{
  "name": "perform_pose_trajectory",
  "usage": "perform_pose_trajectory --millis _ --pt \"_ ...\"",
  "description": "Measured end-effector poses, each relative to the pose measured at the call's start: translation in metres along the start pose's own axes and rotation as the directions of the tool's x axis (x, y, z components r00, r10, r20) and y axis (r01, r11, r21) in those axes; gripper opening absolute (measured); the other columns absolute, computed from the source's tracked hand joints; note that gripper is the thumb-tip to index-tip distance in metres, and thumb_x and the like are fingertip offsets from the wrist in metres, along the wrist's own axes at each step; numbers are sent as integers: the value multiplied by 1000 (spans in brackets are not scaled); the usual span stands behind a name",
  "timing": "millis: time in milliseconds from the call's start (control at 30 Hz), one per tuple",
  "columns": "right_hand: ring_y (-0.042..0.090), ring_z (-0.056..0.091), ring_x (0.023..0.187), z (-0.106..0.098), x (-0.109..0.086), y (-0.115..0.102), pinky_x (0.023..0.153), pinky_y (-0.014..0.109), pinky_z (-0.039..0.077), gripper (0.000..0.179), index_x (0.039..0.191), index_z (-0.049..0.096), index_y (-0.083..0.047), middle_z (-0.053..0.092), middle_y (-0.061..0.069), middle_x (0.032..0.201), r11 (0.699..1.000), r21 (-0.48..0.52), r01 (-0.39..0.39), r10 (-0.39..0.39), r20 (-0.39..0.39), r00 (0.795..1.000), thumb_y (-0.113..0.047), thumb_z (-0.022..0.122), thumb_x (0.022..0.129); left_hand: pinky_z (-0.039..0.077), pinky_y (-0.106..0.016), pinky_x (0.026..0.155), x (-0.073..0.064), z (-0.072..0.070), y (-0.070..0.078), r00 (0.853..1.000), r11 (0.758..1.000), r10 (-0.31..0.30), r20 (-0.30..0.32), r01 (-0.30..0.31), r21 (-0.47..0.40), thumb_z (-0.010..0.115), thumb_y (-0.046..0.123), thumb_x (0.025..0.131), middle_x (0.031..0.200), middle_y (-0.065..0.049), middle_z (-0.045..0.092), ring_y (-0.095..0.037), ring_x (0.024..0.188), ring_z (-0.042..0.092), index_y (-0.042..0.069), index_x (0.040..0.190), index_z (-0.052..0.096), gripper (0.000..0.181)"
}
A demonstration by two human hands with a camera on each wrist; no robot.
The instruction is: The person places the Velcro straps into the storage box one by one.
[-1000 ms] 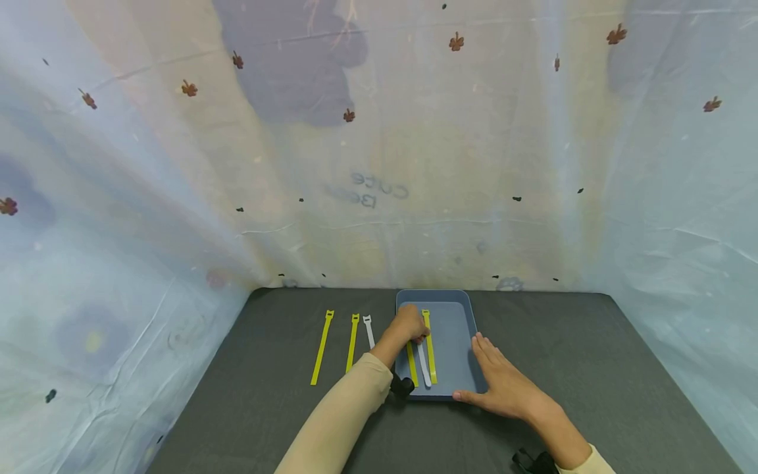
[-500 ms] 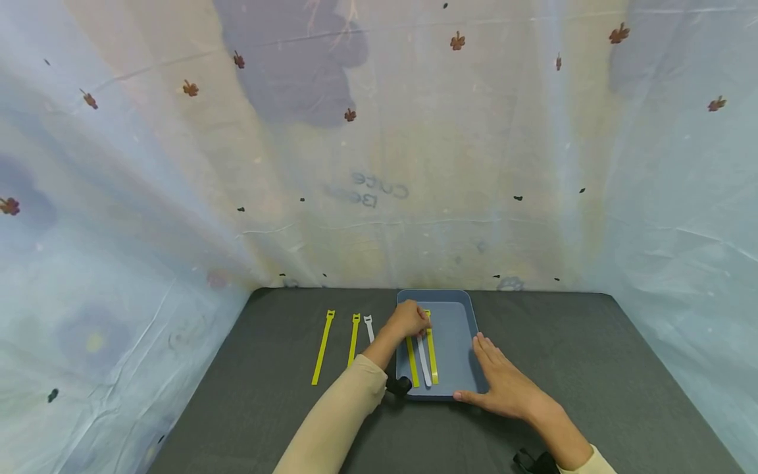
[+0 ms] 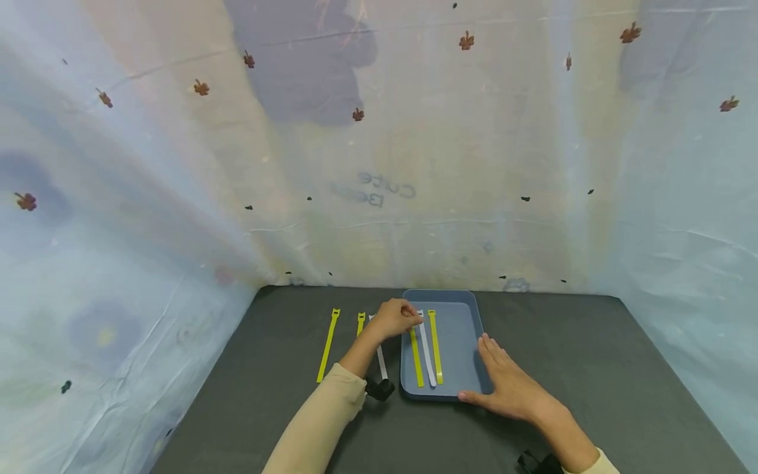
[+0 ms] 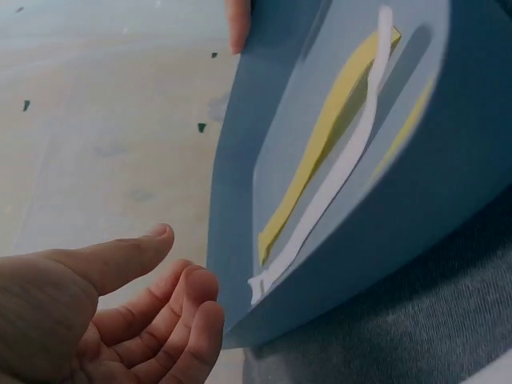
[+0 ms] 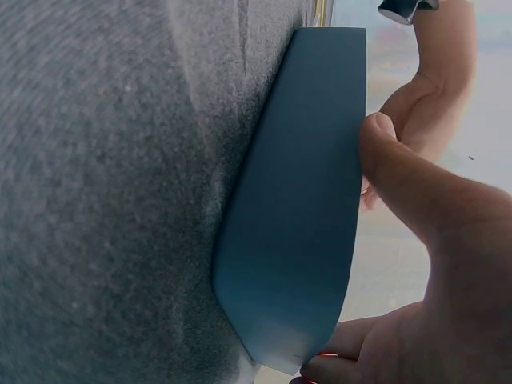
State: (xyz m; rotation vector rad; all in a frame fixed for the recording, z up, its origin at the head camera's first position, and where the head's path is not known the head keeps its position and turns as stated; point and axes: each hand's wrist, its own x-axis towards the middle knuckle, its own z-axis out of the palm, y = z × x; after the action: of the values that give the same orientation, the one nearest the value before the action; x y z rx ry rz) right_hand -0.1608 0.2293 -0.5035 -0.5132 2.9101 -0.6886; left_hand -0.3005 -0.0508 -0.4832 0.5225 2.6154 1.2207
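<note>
A blue-grey tray (image 3: pixel 462 355) lies on the dark table, with two yellow cable-tie straps and a white strap (image 3: pixel 428 352) between them, side by side in its left half. Over the tray's left rim hovers my left hand (image 3: pixel 393 318), near the slotted head of the white strap. In the left wrist view its thumb stands apart from loosely bent fingers (image 4: pixel 172 320), with nothing between them. My right hand (image 3: pixel 512 388) rests at the tray's near right corner, thumb at the front rim and straight fingers along the right side.
Left of the tray lie a yellow strap (image 3: pixel 328 349), another yellow strap (image 3: pixel 361 320) partly behind the left arm, and a white strap (image 3: pixel 381 363) also partly covered. A patterned curtain (image 3: pixel 414 164) hangs behind and at both sides of the table.
My left hand has drawn back leftward out of the tray and its fingers have loosened, uncovering the white strap's head. The right hand stays at the tray's corner.
</note>
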Motion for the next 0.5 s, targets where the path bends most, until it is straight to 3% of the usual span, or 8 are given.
perform_pose_trajectory --millis 100,367,500 --pt "52 20 160 0 0 0 125 68 27 129 165 22 12 16 33 174 1000 4 -8 8 2 1000 -75 75 86 58 -31 68 -5 -4 -6 1000 1000 10 -12 -11 -25 75 26 104 91 -4 75 -17 77 71 7 108 75 19" --pt "50 18 161 0 0 2 127 67 24 130 166 20 11 14 31 175 1000 23 -8 8 9 1000 -77 74 86 58 -31 68 -19 -19 -29 999 998 42 -22 -43 -39 73 26 105 96 -12 76 -32 86 74 6 112 75 21" --pt "51 18 161 -1 -1 3 126 68 26 130 165 21 11 15 31 175 1000 20 -9 9 6 1000 -77 74 86 58 -33 70 -28 -30 -41 999 999 26 -30 -27 -31 73 29 106 99 -8 76 -36 93 74 9 114 74 22"
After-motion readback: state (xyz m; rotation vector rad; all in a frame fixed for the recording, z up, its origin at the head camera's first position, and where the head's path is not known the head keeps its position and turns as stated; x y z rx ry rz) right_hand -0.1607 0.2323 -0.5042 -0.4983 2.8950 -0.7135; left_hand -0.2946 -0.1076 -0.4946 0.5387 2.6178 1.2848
